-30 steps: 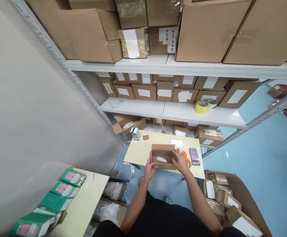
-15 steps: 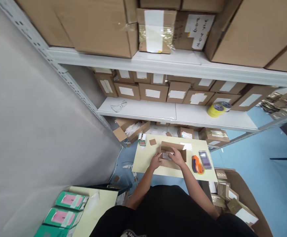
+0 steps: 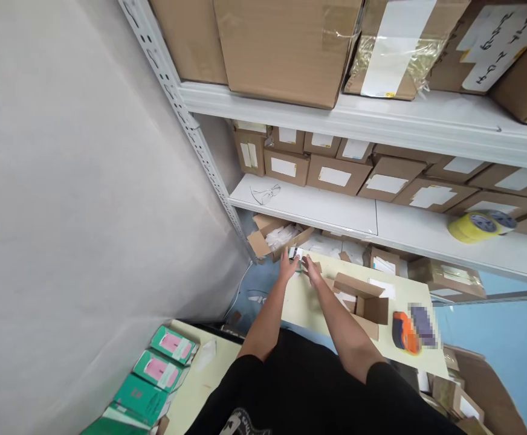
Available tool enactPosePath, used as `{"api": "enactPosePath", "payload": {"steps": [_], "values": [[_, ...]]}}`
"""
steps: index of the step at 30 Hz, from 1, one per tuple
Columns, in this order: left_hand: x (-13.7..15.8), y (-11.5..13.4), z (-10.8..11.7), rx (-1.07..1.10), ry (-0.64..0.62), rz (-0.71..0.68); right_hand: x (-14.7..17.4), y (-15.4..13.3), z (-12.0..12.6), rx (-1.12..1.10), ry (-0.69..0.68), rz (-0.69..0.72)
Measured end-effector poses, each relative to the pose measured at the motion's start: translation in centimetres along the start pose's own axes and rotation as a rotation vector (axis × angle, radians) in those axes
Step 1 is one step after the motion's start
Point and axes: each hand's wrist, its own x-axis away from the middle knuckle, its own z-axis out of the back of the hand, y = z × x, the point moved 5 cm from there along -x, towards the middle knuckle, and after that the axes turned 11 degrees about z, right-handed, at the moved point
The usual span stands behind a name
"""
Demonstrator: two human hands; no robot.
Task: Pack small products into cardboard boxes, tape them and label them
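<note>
At the far left corner of the cream table (image 3: 306,302), a small white-and-green box (image 3: 296,252) stands between my two hands. My left hand (image 3: 287,266) is at its left side, thumb and fingers apart, partly hiding it; whether it touches the box is unclear. Just to the right, my right hand (image 3: 311,270) has its fingers spread and holds nothing. An open cardboard box (image 3: 367,305) with white paper inside lies right of my right forearm, its flaps up.
An orange tape dispenser (image 3: 406,332) and a blurred dark item (image 3: 423,326) lie on the table's right. Shelving (image 3: 309,208) with labelled cartons rises behind. Green boxes (image 3: 157,368) line a side table at lower left. A large carton (image 3: 490,386) of parcels stands at lower right.
Both hands have left the open cardboard box and moved left to the small box at the table's corner. My view has shifted left.
</note>
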Motion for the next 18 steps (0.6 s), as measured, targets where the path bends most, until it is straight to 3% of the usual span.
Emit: {"api": "enactPosePath", "payload": {"steps": [4, 11, 14, 18], "values": [[-1.7, 0.9, -1.0, -0.16, -0.029, 0.046, 0.4, 0.4, -2.1, -0.114, -0.002, -0.027], [-1.0, 1.2, -1.8, -0.288, -0.024, -0.175, 1.5, 1.2, -0.1, -0.191, 0.022, -0.128], [-0.7, 1.2, -1.2, -0.301, -0.021, -0.191, 1.8, 1.6, 0.5, -0.15, 0.02, -0.137], [-0.5, 1.1, 1.5, -0.187, -0.005, -0.186, 2.0, 1.7, 1.6, -0.02, 0.137, -0.049]]}}
